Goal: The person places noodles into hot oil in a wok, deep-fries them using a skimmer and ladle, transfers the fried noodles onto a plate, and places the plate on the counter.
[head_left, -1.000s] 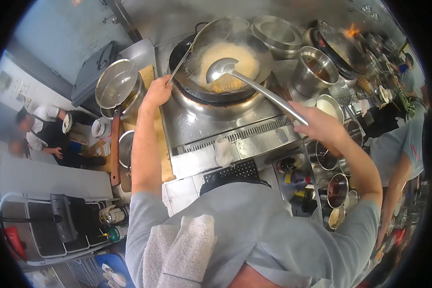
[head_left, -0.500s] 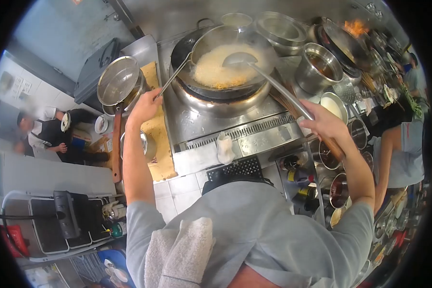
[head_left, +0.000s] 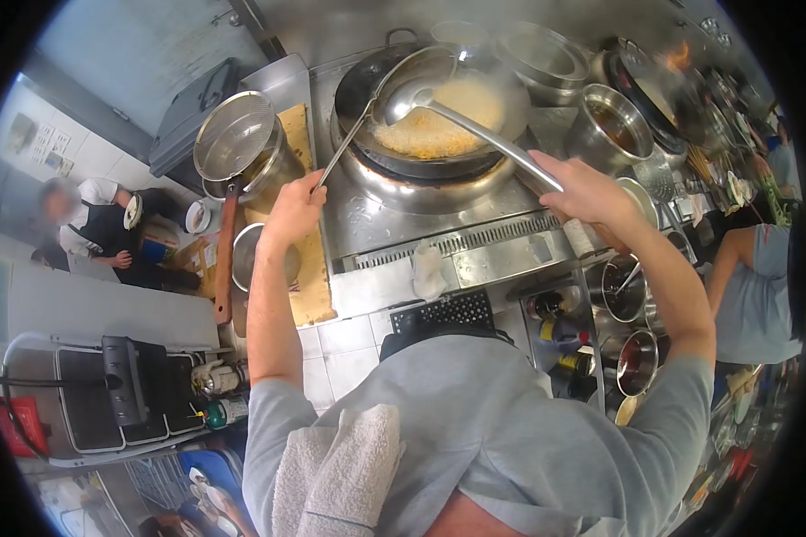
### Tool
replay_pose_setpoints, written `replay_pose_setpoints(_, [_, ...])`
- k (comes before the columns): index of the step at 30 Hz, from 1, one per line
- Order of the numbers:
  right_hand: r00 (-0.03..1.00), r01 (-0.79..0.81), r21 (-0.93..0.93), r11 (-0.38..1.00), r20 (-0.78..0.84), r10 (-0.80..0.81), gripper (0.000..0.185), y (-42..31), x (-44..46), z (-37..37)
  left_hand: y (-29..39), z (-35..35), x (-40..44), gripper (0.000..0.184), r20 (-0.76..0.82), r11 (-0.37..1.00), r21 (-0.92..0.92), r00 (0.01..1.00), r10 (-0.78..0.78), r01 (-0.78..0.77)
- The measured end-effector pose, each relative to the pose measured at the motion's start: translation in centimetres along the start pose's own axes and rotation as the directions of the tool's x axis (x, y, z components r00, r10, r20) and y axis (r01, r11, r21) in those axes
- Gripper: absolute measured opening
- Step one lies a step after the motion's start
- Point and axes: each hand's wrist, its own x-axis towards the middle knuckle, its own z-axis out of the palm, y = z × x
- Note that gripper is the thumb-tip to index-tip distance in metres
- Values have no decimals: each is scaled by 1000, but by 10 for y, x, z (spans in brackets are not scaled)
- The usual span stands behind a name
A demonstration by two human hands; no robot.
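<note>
My left hand (head_left: 295, 210) is closed round a thin metal rod (head_left: 342, 152) that reaches up to the left rim of the wok (head_left: 510, 130). Rice-like food (head_left: 448, 121), pale with yellow-orange bits along its near edge, fills the right part of the tilted wok. My right hand (head_left: 591, 190) grips the long handle of a ladle (head_left: 493, 139), whose wooden end runs under the hand. The ladle's bowl rests at the wok's left side, beside the food. Steam blurs the far rim.
Left of the range stand a wooden-handled strainer (head_left: 233, 134) over a pot and a small metal pot (head_left: 246, 255). A pot of brown liquid (head_left: 613, 121) stands to the right, with flames (head_left: 678, 58) behind. A co-worker (head_left: 748, 286) stands at right; another person (head_left: 107, 224) sits at left.
The ladle's bowl has moved left, from over the middle of the food to the wok's left side. My right hand has shifted with it. The view has turned slightly.
</note>
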Motion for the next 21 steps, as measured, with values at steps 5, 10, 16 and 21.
replay_pose_setpoints(5, [998, 67, -121, 990, 20, -65, 72, 12, 12, 5, 1, 4, -5, 40, -24, 999, -30, 999, -36, 36])
replay_pose_setpoints(10, [996, 94, -278, 956, 23, -91, 67, 45, -7, -12, 5, 6, 0, 40, -22, 998, -39, 998, -59, 58])
replay_pose_setpoints(16, [999, 44, -371, 928, -11, -51, 70, 79, -62, -29, 6, 16, 40, 39, -5, 1000, -4, 1000, 26, -26])
replay_pose_setpoints(21, [991, -118, -82, 990, -68, 112, 73, 58, -100, -23, -2, 20, 63, 38, 3, 994, 12, 994, 110, -110])
